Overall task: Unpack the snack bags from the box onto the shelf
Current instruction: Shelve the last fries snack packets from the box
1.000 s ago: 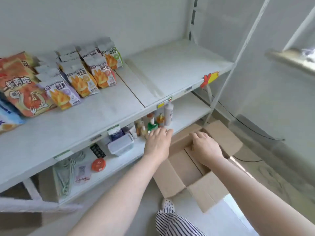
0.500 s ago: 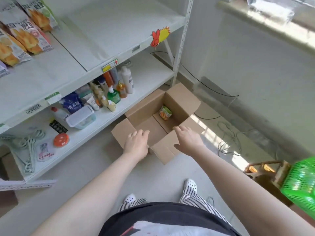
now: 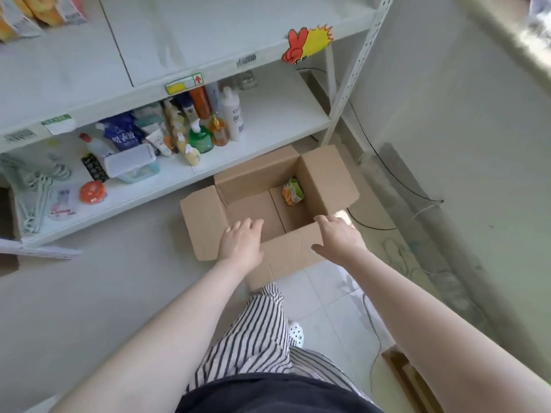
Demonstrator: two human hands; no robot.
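Right now both my hands hang over the near side of the open cardboard box (image 3: 256,180) on the floor. My left hand (image 3: 241,243) is palm down with the fingers loosely spread and slack, holding nothing, its fingertips reaching just past the near edge above the box's opening. My right hand (image 3: 338,237) is just as loose, fingers relaxed and a little fanned, thumb out to the side, over the near right corner; whether it touches the cardboard I cannot tell. Beyond my right fingertips, against the far right inner wall of the box, one green and orange snack bag (image 3: 292,192) lies on the bottom. Ahead and to the left of my left hand stands the white shelf (image 3: 268,120), its lower board crowded with bottles (image 3: 232,114) and a lidded plastic container (image 3: 131,163). Far up and left, on the upper board, snack bags (image 3: 38,11) show at the picture's edge.
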